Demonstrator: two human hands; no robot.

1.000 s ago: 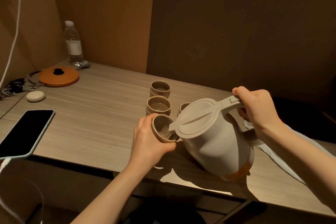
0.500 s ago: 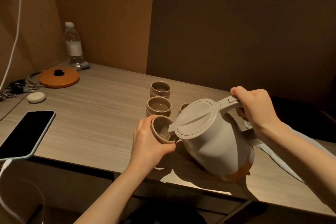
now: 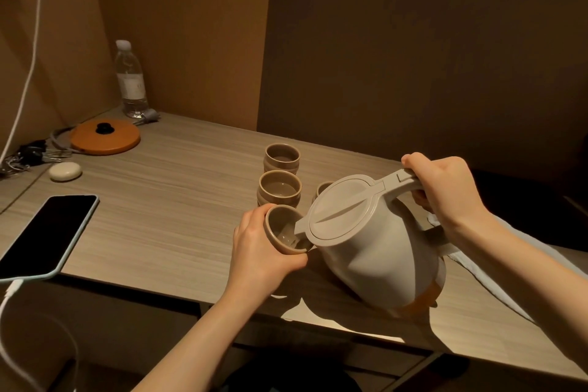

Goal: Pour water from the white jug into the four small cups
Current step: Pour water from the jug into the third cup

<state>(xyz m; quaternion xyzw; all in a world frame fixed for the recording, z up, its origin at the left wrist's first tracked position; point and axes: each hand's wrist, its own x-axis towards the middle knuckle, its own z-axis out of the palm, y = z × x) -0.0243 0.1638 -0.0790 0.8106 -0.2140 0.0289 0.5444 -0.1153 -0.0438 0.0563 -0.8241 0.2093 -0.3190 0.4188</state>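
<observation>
- Presently the white jug (image 3: 375,251) is tilted toward the person's left, its base edge low over the near part of the table (image 3: 165,200) and its spout over the mouth of the held cup (image 3: 284,229).
- Handling, jug: rigid plastic body with a hinged lid; judged heavy when full, with weight that shifts as water runs forward. The handle at the upper rear is the correct point of hold, with the thumb on the lid tab.
- Handling, cup: small, stiff, likely ceramic, so judged fragile and smooth-walled. Hold it round the side wall, below the rim.
- Right hand (image 3: 445,191): fingers curled fully round the jug handle, thumb lying along the top near the lid hinge. A firm, closed grip.
- Left hand (image 3: 261,254): fingers and thumb wrapped partway round the held cup, which is tipped toward the spout; a glint inside suggests some water.
- Remaining cups: the middle cup (image 3: 279,188) and the far cup (image 3: 282,157) stand upright in a line behind; the fourth cup (image 3: 323,189) is mostly hidden behind the jug lid. Their fill level cannot be told for certain.
- Surroundings: a phone (image 3: 44,232) on a cable at the near left, an orange lid (image 3: 105,137) and a water bottle (image 3: 131,79) at the far left, a white cloth (image 3: 509,274) under the right forearm.
</observation>
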